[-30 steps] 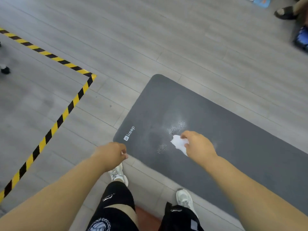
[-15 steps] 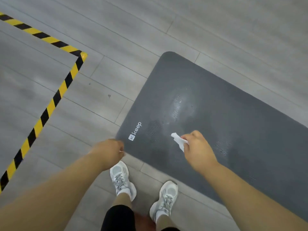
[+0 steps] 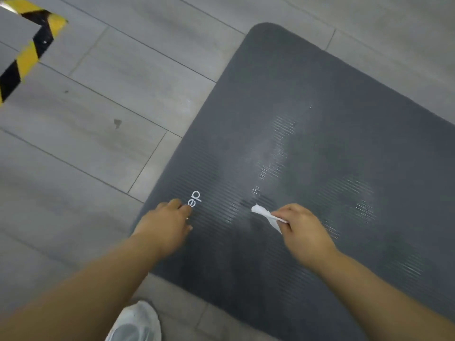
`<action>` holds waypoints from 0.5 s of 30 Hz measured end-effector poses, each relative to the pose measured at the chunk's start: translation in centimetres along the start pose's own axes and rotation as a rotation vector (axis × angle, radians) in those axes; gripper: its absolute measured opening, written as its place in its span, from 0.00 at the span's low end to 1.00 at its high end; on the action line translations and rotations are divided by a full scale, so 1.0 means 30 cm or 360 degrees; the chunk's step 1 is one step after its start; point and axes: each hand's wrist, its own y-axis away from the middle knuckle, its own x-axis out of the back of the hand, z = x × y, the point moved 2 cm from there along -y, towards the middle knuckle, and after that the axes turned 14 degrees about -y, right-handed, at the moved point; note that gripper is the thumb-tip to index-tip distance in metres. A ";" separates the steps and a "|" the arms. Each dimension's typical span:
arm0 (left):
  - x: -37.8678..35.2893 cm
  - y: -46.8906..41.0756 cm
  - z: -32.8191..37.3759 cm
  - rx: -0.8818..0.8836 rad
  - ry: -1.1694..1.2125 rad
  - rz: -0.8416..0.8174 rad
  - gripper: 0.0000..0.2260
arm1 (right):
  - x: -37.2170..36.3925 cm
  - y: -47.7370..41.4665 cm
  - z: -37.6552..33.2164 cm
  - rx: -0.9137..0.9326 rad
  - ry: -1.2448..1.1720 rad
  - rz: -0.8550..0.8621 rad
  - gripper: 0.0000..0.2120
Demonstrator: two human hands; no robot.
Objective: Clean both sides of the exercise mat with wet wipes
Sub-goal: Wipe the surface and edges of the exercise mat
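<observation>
Risk of missed patches: right hand (image 3: 302, 232) pinches a small crumpled wet wipe (image 3: 266, 214) by one edge, which may slip or skip; left hand (image 3: 165, 225), loosely curled and empty, hovers alongside. Dark grey ribbed exercise mat (image 3: 320, 94) lies flat beneath both hands, damp-streaked beyond the right.

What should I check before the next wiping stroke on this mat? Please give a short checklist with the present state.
1. Right hand pinches the wipe: ok.
2. Wipe touches the mat: cannot tell.
3. Mat lies flat on the floor: ok.
4. Left hand presses the mat by the logo: cannot tell.
5. Shoe stands off the mat: ok.
6. Top face wholly wet: not ok, wet streaks only in patches.
</observation>
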 end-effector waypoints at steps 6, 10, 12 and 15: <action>-0.090 -0.285 -0.093 0.0126 -0.0011 0.0496 0.27 | -0.102 -0.280 0.012 0.0286 -0.0044 0.0382 0.14; -0.142 -0.353 -0.139 0.0020 -0.0119 0.0820 0.26 | -0.107 -0.462 -0.079 0.0635 -0.0008 0.0759 0.15; -0.175 -0.353 -0.152 0.0000 -0.0117 0.0879 0.25 | -0.108 -0.530 -0.134 0.0722 -0.0002 0.0843 0.16; -0.195 -0.348 -0.166 -0.0060 -0.0143 0.0928 0.25 | -0.147 -0.612 -0.195 0.0682 0.0183 0.0488 0.13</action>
